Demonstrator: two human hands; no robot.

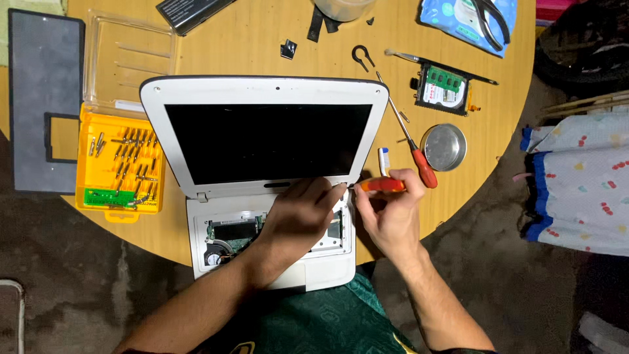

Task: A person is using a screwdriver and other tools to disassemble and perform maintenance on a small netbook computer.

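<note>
A white laptop [262,131] lies open at the near edge of a round wooden table [262,46], its base overhanging toward the person's lap, with the keyboard cover off and the inner boards and a fan showing. The left hand [298,219] rests flat over the right half of the opened base, fingers together and pressed near the hinge line. The right hand [390,210] sits just right of the laptop's right edge, fingers clamped on an orange-handled screwdriver [381,185] whose tip points left into the hinge corner.

Just beyond that hand a second screwdriver with a red handle [419,160] lies slanted, close to the screen's right edge, and a small round metal dish [444,147] lies right of it. Farther off is a bare drive with a green board [444,86].

Left of the laptop, touching its screen corner, stands a yellow bit case [121,164] with its clear lid [131,59] raised; a dark grey panel [42,98] lies at the far left. Bare wood is open beyond the screen and right of the dish.
</note>
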